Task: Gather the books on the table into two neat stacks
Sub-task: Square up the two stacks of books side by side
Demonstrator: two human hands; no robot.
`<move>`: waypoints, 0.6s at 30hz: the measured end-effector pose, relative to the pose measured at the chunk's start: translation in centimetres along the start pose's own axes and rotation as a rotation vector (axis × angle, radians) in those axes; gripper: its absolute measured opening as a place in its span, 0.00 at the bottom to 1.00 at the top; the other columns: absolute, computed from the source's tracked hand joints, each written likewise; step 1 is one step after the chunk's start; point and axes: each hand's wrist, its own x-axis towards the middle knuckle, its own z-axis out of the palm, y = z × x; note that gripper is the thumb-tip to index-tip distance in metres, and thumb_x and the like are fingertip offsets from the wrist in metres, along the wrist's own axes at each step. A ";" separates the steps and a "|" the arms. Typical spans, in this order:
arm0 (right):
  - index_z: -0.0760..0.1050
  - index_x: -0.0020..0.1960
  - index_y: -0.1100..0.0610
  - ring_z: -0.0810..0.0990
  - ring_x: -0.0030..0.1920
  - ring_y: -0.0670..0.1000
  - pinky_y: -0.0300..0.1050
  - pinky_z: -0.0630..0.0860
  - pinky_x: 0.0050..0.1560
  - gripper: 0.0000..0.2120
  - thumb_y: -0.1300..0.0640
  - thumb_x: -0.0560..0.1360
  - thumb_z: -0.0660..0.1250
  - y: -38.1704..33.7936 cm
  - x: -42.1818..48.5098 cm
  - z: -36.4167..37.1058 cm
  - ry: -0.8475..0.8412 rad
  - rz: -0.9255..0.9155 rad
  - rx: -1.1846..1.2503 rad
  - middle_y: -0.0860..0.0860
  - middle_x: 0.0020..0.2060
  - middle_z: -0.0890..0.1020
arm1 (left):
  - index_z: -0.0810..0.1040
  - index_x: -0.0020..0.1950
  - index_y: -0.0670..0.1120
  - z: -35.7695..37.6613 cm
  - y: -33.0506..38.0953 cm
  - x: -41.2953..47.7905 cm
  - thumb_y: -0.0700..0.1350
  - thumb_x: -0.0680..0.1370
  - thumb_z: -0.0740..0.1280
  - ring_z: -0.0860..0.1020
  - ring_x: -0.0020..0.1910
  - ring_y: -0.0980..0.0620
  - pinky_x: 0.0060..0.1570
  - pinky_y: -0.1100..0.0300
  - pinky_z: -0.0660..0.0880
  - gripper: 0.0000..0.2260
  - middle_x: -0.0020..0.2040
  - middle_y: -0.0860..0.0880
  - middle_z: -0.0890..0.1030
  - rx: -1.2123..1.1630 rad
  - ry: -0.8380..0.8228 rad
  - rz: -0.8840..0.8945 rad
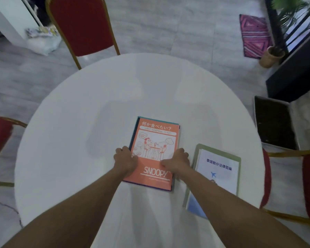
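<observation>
Spreading across most of the view, a round white table (79, 108), with two bare forearms reaching in from the near edge. Near its middle, an orange Snoopy book (155, 140) topping a stack; just right, a white booklet (220, 169) on green. Left hand (124, 161) and right hand (177, 161) flanking the orange cover, fingers curled over its side edges, grip perhaps loose.

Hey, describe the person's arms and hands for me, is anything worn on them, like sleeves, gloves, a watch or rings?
Both forearms are bare as far as the frame shows: no sleeves or gloves. The left hand and right hand show no watch, bracelet or visible rings, though the picture is slightly blurred, so a thin ring could be missed.
</observation>
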 end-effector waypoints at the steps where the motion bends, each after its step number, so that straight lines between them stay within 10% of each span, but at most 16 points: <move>1: 0.62 0.68 0.60 0.76 0.62 0.58 0.48 0.78 0.51 0.37 0.51 0.68 0.77 -0.4 0.2 -0.1 0.003 -0.006 0.024 0.58 0.65 0.68 | 0.69 0.67 0.40 -0.2 0.2 0.3 0.49 0.80 0.60 0.73 0.63 0.40 0.62 0.48 0.73 0.18 0.65 0.39 0.69 -0.007 0.012 0.006; 18: 0.75 0.60 0.59 0.81 0.57 0.56 0.53 0.82 0.56 0.14 0.67 0.76 0.65 -6.4 6.2 -2.1 0.059 -0.308 0.253 0.57 0.64 0.76 | 0.69 0.68 0.40 -3.7 4.7 8.5 0.45 0.82 0.58 0.70 0.67 0.39 0.65 0.46 0.72 0.16 0.68 0.40 0.66 -0.039 0.116 -0.024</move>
